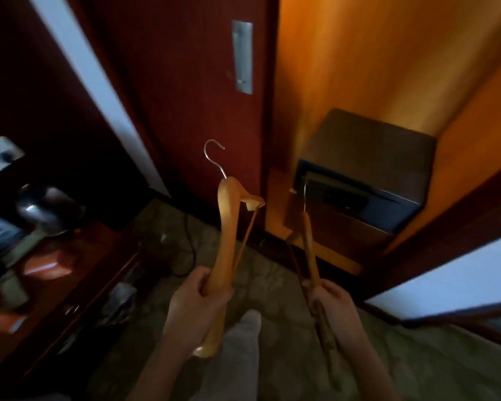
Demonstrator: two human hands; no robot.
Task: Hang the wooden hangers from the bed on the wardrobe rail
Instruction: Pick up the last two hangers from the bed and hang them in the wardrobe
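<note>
Wooden hangers (225, 227), two (hooks (214, 157) up), left hand (197, 302), right hand (334, 303)

Desk clutter (38, 209), far left: blurred beyond identification, cut by frame edge. Right hanger (310, 250): hook indistinct against dark safe (368, 157).

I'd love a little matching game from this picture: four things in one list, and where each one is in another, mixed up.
Things:
1. pale hanger
2. darker hanger
3. safe
4. metal handle

Places:
A. on the red door
B. in the left hand
C. inside the lit wardrobe
D. in the right hand

Pairs: 1-B, 2-D, 3-C, 4-A
</note>
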